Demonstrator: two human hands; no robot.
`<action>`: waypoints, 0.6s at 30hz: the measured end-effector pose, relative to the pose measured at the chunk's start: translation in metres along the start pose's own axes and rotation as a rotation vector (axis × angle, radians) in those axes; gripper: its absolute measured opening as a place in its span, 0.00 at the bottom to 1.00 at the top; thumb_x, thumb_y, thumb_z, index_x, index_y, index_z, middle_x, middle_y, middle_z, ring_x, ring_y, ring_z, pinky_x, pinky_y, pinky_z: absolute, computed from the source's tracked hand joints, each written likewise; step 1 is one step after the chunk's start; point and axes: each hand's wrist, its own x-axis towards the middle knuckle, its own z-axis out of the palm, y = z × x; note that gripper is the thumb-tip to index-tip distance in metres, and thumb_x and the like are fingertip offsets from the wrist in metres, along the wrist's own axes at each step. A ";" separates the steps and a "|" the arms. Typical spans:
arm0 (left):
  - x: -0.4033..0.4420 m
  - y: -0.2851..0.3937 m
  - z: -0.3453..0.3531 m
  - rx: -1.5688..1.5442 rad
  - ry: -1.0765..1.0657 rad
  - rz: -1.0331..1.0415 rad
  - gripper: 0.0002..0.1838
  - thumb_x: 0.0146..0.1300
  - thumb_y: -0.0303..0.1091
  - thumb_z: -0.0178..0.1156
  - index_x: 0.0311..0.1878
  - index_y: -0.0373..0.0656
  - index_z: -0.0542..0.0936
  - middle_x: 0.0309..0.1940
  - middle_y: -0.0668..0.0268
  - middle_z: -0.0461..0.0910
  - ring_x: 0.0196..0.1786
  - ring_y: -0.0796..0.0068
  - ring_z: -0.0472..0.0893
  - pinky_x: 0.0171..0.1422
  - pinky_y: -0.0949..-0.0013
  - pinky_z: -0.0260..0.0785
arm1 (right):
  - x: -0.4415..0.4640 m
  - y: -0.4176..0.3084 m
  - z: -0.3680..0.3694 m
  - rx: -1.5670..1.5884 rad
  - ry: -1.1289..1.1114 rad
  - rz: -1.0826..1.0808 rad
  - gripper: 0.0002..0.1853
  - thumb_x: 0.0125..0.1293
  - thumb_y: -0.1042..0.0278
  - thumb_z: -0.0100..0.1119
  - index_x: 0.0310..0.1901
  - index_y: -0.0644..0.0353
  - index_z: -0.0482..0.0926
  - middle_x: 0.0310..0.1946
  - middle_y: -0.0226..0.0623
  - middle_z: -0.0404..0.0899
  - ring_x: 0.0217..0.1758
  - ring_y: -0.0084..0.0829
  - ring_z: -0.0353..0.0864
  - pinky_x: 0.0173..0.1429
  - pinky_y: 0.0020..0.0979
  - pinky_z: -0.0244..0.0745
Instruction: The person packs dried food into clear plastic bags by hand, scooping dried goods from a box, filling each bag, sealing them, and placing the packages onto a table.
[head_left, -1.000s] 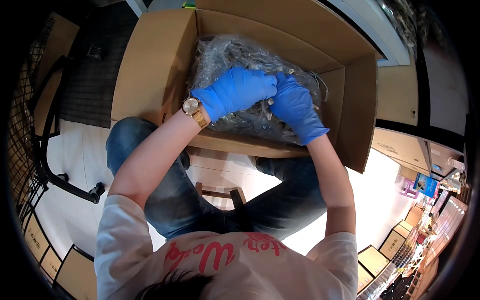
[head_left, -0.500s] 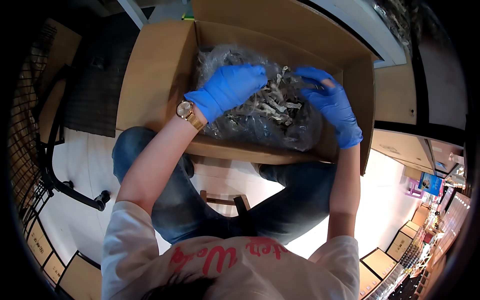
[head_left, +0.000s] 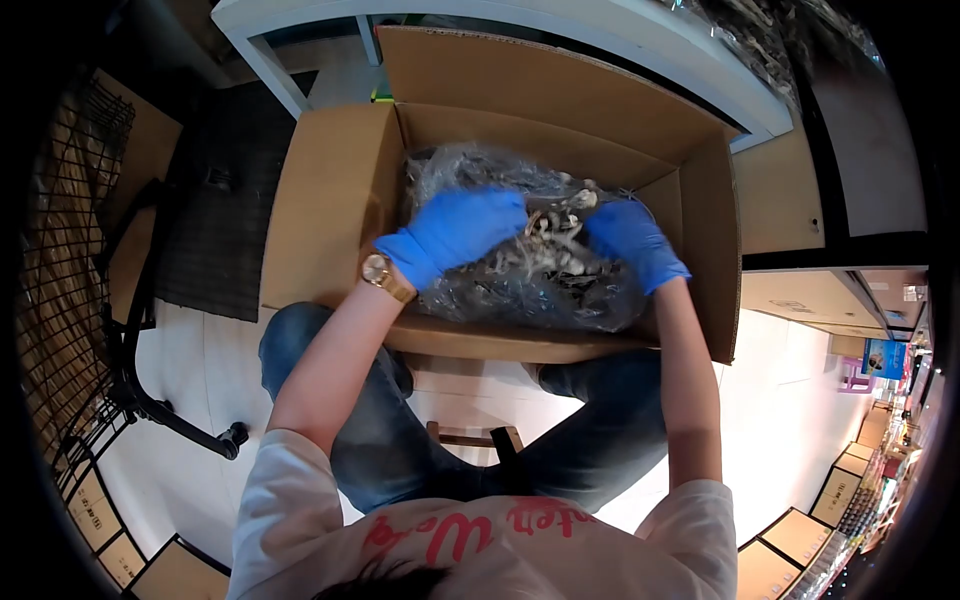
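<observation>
Open cardboard box (head_left: 330, 200) in front of me, w/ a big clear plastic bag (head_left: 520, 305) lying inside. My blue-gloved L hand (head_left: 462, 230) is curled at the bag's L side & my R hand (head_left: 632, 240), blurry, at its R; can't tell if either's gripping. Pale, shrivelled dried pcs (head_left: 562, 245) show btwn them, gold wristwatch (head_left: 377, 269) on my L wrist.

Head-worn, facing forward and steeply down — over a white short-sleeved T-shirt with red lettering (head_left: 500, 558) and blue denim jeans (head_left: 390, 450), into a near, open-topped brown cardboard box (head_left: 550, 135) — very wide, curving towards black edges.
</observation>
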 end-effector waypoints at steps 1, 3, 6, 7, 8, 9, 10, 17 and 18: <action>-0.003 -0.007 -0.008 0.017 0.109 0.033 0.07 0.61 0.31 0.56 0.42 0.50 0.80 0.41 0.70 0.78 0.43 0.68 0.80 0.46 0.66 0.75 | -0.004 0.004 -0.009 0.204 0.038 0.163 0.12 0.61 0.65 0.54 0.34 0.66 0.83 0.27 0.48 0.82 0.25 0.37 0.84 0.36 0.36 0.79; -0.003 -0.008 -0.019 0.048 0.239 0.067 0.08 0.61 0.32 0.57 0.43 0.50 0.81 0.42 0.71 0.79 0.44 0.68 0.80 0.47 0.67 0.75 | -0.008 0.006 -0.027 0.260 0.019 0.337 0.12 0.61 0.66 0.55 0.31 0.66 0.83 0.24 0.44 0.82 0.24 0.27 0.83 0.29 0.32 0.77; 0.002 0.000 -0.005 0.104 0.087 0.037 0.08 0.61 0.33 0.57 0.43 0.50 0.81 0.42 0.72 0.79 0.44 0.69 0.80 0.46 0.67 0.75 | -0.012 0.006 -0.012 0.390 0.191 0.287 0.12 0.61 0.63 0.56 0.32 0.64 0.84 0.26 0.45 0.82 0.28 0.34 0.84 0.34 0.34 0.78; 0.001 0.006 -0.004 0.104 0.085 0.039 0.08 0.61 0.33 0.57 0.43 0.50 0.81 0.42 0.72 0.79 0.44 0.69 0.80 0.46 0.67 0.75 | -0.019 -0.004 -0.012 0.393 0.192 0.289 0.12 0.61 0.63 0.56 0.32 0.64 0.84 0.26 0.45 0.82 0.28 0.34 0.84 0.34 0.34 0.78; -0.001 0.012 -0.005 0.139 0.120 0.100 0.07 0.61 0.33 0.57 0.43 0.50 0.80 0.43 0.72 0.79 0.44 0.69 0.80 0.46 0.68 0.75 | -0.027 -0.016 -0.016 0.212 0.233 0.214 0.12 0.60 0.61 0.58 0.33 0.62 0.84 0.28 0.45 0.83 0.31 0.38 0.84 0.38 0.36 0.77; -0.001 0.015 -0.005 0.173 0.155 0.159 0.07 0.61 0.33 0.58 0.42 0.50 0.80 0.43 0.72 0.79 0.44 0.69 0.80 0.45 0.68 0.75 | -0.031 -0.023 -0.018 0.031 0.271 0.137 0.12 0.60 0.59 0.59 0.34 0.60 0.84 0.30 0.44 0.83 0.34 0.42 0.83 0.42 0.38 0.77; -0.001 0.014 -0.006 0.171 0.151 0.157 0.07 0.61 0.33 0.58 0.42 0.50 0.80 0.43 0.72 0.79 0.44 0.69 0.80 0.45 0.68 0.75 | -0.027 -0.020 -0.014 0.034 0.267 0.138 0.12 0.60 0.59 0.59 0.34 0.60 0.84 0.30 0.44 0.83 0.34 0.42 0.83 0.42 0.38 0.77; -0.002 0.020 -0.016 0.133 0.205 0.100 0.06 0.62 0.36 0.56 0.40 0.52 0.80 0.41 0.73 0.78 0.42 0.70 0.80 0.41 0.67 0.76 | -0.032 -0.016 -0.020 0.030 0.434 0.111 0.14 0.60 0.56 0.60 0.37 0.59 0.84 0.36 0.45 0.82 0.42 0.46 0.81 0.47 0.39 0.75; -0.004 0.017 -0.016 0.130 0.236 0.084 0.05 0.62 0.36 0.55 0.39 0.52 0.79 0.39 0.72 0.77 0.41 0.71 0.80 0.38 0.66 0.76 | -0.033 -0.014 -0.018 0.072 0.419 0.108 0.15 0.60 0.57 0.61 0.38 0.62 0.83 0.35 0.48 0.82 0.41 0.47 0.82 0.46 0.38 0.75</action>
